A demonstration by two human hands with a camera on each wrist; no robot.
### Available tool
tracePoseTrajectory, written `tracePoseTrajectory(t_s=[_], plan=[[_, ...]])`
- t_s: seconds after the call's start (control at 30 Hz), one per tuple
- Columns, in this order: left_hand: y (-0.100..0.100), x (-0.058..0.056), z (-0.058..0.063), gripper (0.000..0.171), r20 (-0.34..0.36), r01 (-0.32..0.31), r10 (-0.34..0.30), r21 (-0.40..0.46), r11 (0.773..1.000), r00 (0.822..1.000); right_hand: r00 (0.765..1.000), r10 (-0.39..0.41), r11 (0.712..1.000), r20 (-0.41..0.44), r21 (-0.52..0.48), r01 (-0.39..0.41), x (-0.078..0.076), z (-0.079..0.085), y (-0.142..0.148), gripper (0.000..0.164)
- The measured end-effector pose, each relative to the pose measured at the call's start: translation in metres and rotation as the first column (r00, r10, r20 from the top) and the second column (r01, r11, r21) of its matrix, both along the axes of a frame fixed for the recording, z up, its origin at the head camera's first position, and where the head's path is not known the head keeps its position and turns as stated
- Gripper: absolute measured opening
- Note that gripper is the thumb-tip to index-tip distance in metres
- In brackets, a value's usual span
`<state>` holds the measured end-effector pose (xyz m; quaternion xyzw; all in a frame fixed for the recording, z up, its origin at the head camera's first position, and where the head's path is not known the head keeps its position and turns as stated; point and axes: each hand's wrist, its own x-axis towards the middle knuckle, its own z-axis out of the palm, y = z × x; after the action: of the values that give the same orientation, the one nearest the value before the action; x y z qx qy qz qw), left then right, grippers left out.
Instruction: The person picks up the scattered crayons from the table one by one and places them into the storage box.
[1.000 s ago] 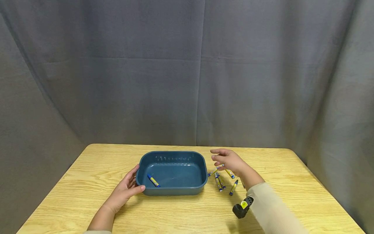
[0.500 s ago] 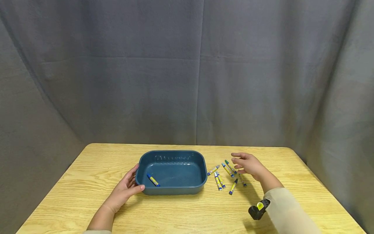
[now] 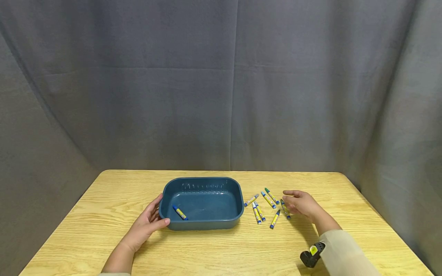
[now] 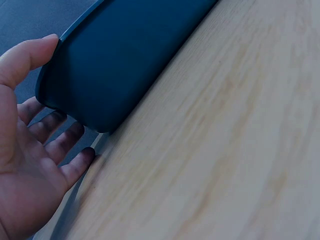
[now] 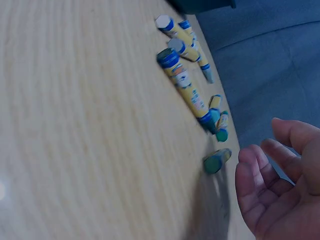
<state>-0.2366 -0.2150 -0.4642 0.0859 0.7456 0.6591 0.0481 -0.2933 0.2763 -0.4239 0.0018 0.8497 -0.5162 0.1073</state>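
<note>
A dark teal plastic tub (image 3: 202, 225) stands on the table with one blue crayon (image 3: 180, 212) lying inside. My left hand (image 3: 145, 223) holds the tub's left end, thumb at the near corner and fingers spread along the end wall. Several crayons in yellow wrappers lie scattered right of the tub. My right hand (image 3: 301, 204) hovers with loosely bent fingers just right of a dark green crayon (image 3: 285, 209). In the right wrist view nothing sits between those fingers, and this crayon (image 5: 217, 161) lies a little away from them.
Left of the dark green crayon are another dark-tipped crayon (image 3: 274, 219), a green one (image 3: 271, 196), a light blue one (image 3: 268, 200) and a grey one (image 3: 251, 200) near the tub's right wall. A grey curtain (image 3: 221, 88) hangs behind the wooden table (image 3: 214, 253).
My right hand has moved from over the crayons near the tub to their right side and lowered, uncovering the green crayons. My left hand and the tub stay almost the same.
</note>
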Motion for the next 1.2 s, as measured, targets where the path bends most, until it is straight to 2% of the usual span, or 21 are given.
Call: tracePoseTrajectory(t_s=[0.33,0.53,0.93,1.2], plan=[[0.0,0.0,0.001,0.087,0.0,-0.005,0.005,-0.006,1.0,1.0,0.999,-0.033,0.999,0.016,0.004,0.032,0.003,-0.016,0.004,0.053],[-0.001,-0.001,-0.001,0.087,-0.001,0.004,-0.004,0.003,1.0,1.0,0.999,-0.044,0.996,-0.027,0.077,0.046,0.004,-0.02,0.003,0.052],[0.0,0.0,0.001,0.087,0.02,-0.014,0.014,-0.015,1.0,1.0,0.997,-0.039,0.977,-0.061,0.205,0.051,0.003,-0.021,-0.004,0.058],[0.0,0.0,0.002,0.088,0.02,-0.006,0.006,-0.002,1.0,1.0,0.996,-0.067,0.968,-0.051,0.238,0.077,0.001,-0.02,-0.007,0.054]])
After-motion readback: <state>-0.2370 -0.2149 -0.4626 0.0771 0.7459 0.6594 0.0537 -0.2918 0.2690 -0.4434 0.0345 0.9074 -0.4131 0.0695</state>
